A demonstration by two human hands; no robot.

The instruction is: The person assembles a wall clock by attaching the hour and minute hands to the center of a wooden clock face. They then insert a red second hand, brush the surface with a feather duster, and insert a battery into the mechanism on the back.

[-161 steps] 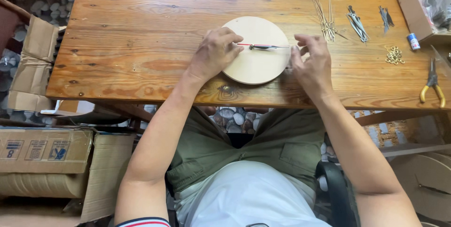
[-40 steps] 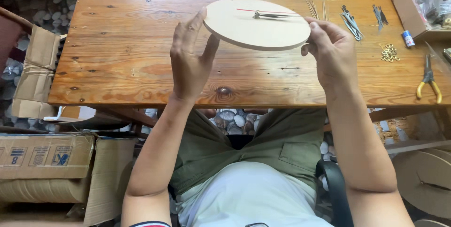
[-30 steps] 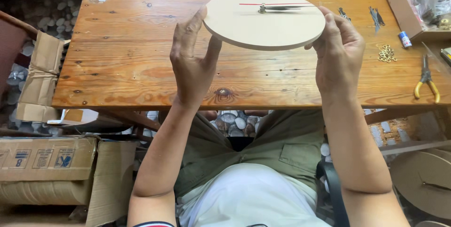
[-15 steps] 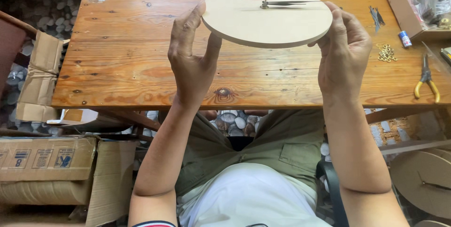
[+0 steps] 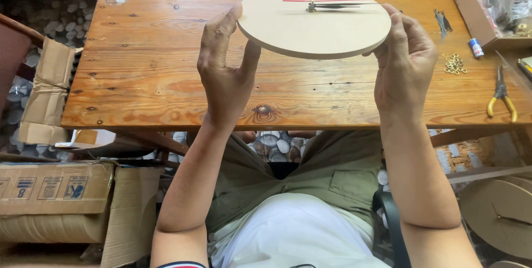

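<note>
Holding the round wooden clock face up off the wooden table, I see my left hand gripping its left edge and my right hand clamped on its right edge. Its red and dark clock hands lie near flat. Brass rings and yellow-handled pliers lie at the right.

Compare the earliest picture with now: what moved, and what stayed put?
The round wooden clock disc, which lay flat on the table, is now lifted and held by its edges between the left hand and right hand. The yellow-handled pliers and brass rings stayed.
</note>
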